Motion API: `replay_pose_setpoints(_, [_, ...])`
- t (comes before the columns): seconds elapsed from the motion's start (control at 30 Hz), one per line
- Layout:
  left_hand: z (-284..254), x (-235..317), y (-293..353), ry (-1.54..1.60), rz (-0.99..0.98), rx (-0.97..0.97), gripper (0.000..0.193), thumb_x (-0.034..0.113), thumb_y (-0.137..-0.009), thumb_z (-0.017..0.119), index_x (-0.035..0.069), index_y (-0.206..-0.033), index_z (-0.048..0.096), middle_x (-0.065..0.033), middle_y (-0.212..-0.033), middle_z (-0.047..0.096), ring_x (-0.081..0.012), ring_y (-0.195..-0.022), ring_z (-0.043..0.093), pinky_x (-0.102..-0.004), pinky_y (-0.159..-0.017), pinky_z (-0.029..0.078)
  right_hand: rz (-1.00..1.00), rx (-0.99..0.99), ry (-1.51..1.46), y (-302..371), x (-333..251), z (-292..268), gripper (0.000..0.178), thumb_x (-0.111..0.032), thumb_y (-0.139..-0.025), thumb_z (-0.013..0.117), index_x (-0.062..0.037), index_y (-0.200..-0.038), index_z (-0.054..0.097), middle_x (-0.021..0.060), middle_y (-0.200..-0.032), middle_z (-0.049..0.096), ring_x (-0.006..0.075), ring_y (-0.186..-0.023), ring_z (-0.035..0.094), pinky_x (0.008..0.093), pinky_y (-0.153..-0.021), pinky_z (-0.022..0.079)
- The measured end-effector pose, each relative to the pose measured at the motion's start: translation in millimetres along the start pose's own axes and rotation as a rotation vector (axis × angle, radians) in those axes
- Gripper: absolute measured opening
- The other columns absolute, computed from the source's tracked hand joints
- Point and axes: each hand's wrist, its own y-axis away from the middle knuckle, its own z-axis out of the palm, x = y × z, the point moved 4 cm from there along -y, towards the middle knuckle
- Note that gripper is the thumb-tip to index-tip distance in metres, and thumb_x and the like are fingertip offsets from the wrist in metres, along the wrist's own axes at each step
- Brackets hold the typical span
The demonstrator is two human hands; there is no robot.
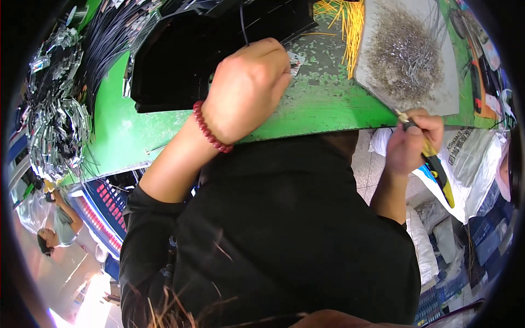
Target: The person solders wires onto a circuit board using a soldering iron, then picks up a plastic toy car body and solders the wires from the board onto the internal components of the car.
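My left hand [251,82], with a beaded bracelet at its wrist, is closed over the green worktable in front of a black tray. Its fingers point away and what they pinch is hidden. A dark wire [243,24] rises behind the knuckles, and a small pale part [296,61] shows beside the fingertips. At the table's front edge on the right, my right hand [410,143] is wrapped round a soldering iron [437,168] with a yellow and black handle. Its metal end points up and left, at the near corner of a grey board.
The black tray [175,60] covers the back left. Bundles of metallic parts [57,136] and black wires [115,35] lie farther left. Yellow wires [353,41] lie beside the grey board [377,82], which bears scattered clippings [407,57]. Another person [63,227] is at far left.
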Motion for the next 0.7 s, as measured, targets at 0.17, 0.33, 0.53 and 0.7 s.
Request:
replay_pose_setpoints(0.17, [1.8, 1.2, 1.3, -0.097, 0.027, 0.022, 0.008, 0.002, -0.073, 0.069, 0.002, -0.077, 0.061, -0.0085, -0.082, 0.062, -0.0280, -0.074, 0.062, -0.0345, -0.064, 0.050, 0.092, -0.117, -0.035, 11.6, 7.3, 51.9, 0.023, -0.015, -0.083, 0.067, -0.0017, -0.091, 0.050, 0.0114, -0.075, 0.055, 0.0131, -0.064, 0.048, 0.0246, -0.059, 0.040])
replay_pose_setpoints(0.33, [4.4, 1.9, -0.9, -0.218, 0.035, 0.032, 0.008, 0.005, -0.074, 0.068, 0.004, -0.075, 0.060, -0.0069, -0.079, 0.061, -0.0285, -0.073, 0.061, -0.0362, -0.062, 0.050, 0.155, -0.143, -0.144, 9.4, 15.8, 63.4, 0.021, -0.010, -0.083, 0.070, -0.0015, -0.090, 0.052, 0.0033, -0.077, 0.054, 0.0061, -0.065, 0.045, 0.0206, -0.058, 0.034])
replay_pose_setpoints(0.53, [8.3, -0.8, -1.1, -0.300, 0.017, 0.007, 0.008, 0.006, -0.075, 0.066, 0.005, -0.075, 0.059, -0.0072, -0.078, 0.060, -0.0286, -0.072, 0.062, -0.0366, -0.062, 0.050, 0.196, -0.148, -0.134, 8.0, 22.3, 70.2, 0.019, -0.006, -0.079, 0.070, -0.0017, -0.089, 0.054, 0.0024, -0.078, 0.056, 0.0052, -0.065, 0.046, 0.0202, -0.058, 0.036])
replay_pose_setpoints(0.7, [8.5, 1.0, -2.7, -0.318, 0.003, -0.020, 0.008, 0.006, -0.074, 0.067, 0.006, -0.076, 0.059, -0.0072, -0.080, 0.060, -0.0287, -0.072, 0.062, -0.0367, -0.062, 0.051, 0.205, -0.164, -0.075, 8.1, 23.9, 70.6, 0.019, -0.003, -0.078, 0.070, -0.0019, -0.089, 0.055, 0.0021, -0.080, 0.057, 0.0048, -0.067, 0.048, 0.0203, -0.060, 0.039])
